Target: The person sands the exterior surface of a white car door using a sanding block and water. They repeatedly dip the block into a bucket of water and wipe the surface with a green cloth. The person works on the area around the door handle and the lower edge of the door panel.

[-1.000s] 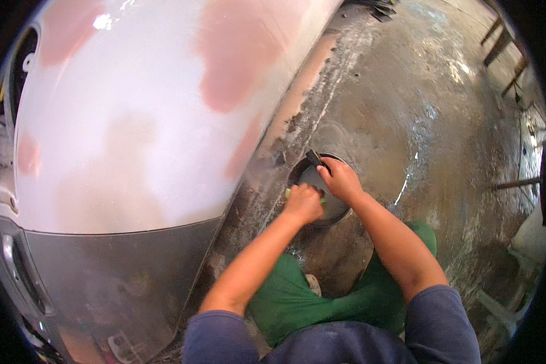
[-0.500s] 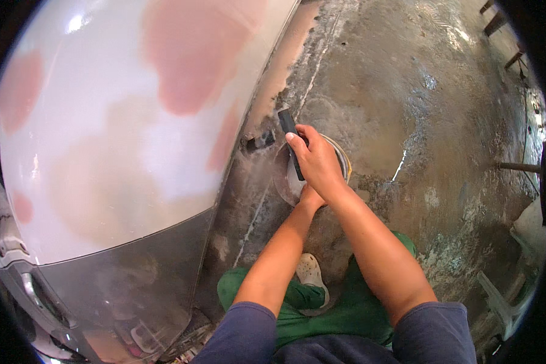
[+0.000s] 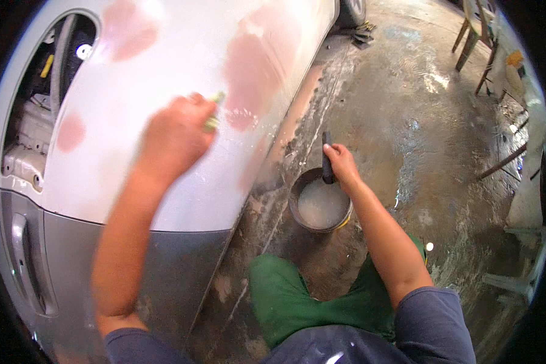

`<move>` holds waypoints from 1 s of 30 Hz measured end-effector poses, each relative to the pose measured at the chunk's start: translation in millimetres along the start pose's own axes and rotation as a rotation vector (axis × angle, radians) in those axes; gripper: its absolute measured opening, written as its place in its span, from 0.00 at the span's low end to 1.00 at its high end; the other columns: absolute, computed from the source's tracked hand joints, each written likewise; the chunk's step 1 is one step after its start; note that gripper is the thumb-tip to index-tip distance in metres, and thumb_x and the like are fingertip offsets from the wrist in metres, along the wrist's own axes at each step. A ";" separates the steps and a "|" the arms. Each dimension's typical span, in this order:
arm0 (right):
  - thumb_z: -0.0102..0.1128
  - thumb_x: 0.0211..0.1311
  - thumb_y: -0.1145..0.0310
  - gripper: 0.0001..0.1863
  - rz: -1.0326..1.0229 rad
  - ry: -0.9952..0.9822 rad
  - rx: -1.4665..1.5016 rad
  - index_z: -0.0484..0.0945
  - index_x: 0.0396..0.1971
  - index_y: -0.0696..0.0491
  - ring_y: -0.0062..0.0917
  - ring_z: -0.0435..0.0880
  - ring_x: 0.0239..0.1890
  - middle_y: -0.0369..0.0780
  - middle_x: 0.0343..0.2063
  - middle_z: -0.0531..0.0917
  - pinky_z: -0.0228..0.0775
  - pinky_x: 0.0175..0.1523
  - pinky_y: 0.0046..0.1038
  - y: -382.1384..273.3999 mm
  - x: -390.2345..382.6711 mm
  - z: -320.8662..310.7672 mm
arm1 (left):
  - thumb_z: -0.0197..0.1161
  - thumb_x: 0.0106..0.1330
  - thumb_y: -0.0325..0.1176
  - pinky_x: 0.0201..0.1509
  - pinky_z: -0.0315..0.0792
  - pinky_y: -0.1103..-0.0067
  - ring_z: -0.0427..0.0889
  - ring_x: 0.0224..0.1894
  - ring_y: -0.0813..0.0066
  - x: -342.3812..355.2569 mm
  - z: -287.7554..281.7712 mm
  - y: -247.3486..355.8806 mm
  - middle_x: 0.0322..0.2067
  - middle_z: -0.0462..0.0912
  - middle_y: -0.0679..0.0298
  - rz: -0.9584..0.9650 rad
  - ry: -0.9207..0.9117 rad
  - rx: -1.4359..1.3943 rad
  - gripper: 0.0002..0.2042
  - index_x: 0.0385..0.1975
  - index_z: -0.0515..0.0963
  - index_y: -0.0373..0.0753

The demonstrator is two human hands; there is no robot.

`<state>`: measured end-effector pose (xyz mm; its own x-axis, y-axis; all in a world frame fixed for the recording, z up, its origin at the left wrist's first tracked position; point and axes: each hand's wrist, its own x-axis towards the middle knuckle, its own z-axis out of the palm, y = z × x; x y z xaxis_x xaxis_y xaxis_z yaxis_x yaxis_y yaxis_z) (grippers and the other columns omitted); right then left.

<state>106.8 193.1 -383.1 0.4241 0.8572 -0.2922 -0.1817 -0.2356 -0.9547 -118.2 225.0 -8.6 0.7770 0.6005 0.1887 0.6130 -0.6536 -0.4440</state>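
My left hand [image 3: 179,130], blurred by motion, is closed on a pale yellow-green wet piece [image 3: 213,118], perhaps a sponge or cloth. It is over the white vehicle panel [image 3: 203,203], beside a pinkish filler patch [image 3: 255,73] where water glistens. My right hand [image 3: 342,165] grips a black, bar-shaped block [image 3: 327,158], like a sanding block, held above the far rim of a bucket [image 3: 295,203]. Cloudy whitish water [image 3: 321,205] fills part of the bucket, which stands on the floor in front of my knees.
More pinkish patches [image 3: 126,33] mark the panel, and its lower part is grey. A window opening [image 3: 27,130] and a door handle [image 3: 23,249] lie at the left. The floor [image 3: 376,115] is wet and stained. A wheel [image 3: 352,11] and a chair [image 3: 467,36] stand farther off.
My left hand has come up out of the bucket and moved left over the panel, with the pale yellow-green piece now visible. My right hand still holds the black block by the bucket.
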 end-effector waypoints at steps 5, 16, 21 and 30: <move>0.61 0.72 0.52 0.31 0.026 -0.122 0.063 0.73 0.61 0.64 0.31 0.81 0.51 0.48 0.50 0.84 0.72 0.57 0.31 -14.5 -66.3 57.3 | 0.76 0.56 0.39 0.70 0.66 0.61 0.73 0.65 0.58 -26.5 -67.8 -90.1 0.52 0.81 0.60 0.224 0.190 0.438 0.20 0.48 0.81 0.42; 0.60 0.73 0.54 0.32 0.093 0.125 0.473 0.65 0.67 0.58 0.30 0.77 0.54 0.45 0.55 0.79 0.72 0.57 0.34 40.1 -46.5 208.2 | 0.76 0.53 0.38 0.74 0.64 0.60 0.75 0.65 0.60 -19.1 -18.7 -95.0 0.50 0.82 0.61 0.367 0.240 0.310 0.20 0.46 0.81 0.40; 0.54 0.76 0.59 0.28 -0.089 0.195 0.663 0.65 0.68 0.60 0.34 0.75 0.62 0.48 0.63 0.74 0.65 0.66 0.33 8.4 -30.0 260.3 | 0.77 0.52 0.37 0.73 0.64 0.60 0.75 0.63 0.60 -34.2 -5.8 -73.3 0.49 0.83 0.60 0.410 0.100 0.329 0.20 0.45 0.81 0.41; 0.44 0.80 0.59 0.30 -0.286 0.300 0.446 0.60 0.73 0.61 0.45 0.59 0.76 0.53 0.73 0.63 0.51 0.78 0.38 -8.5 36.0 249.6 | 0.75 0.51 0.34 0.74 0.62 0.57 0.73 0.65 0.57 -27.6 22.4 -42.5 0.52 0.80 0.61 0.427 -0.077 0.336 0.21 0.46 0.78 0.42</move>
<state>-97.8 340.2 -371.6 0.7306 0.6764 -0.0929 -0.3506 0.2549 -0.9012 -169.0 246.6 -14.6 0.9262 0.3544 -0.1289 0.1559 -0.6711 -0.7248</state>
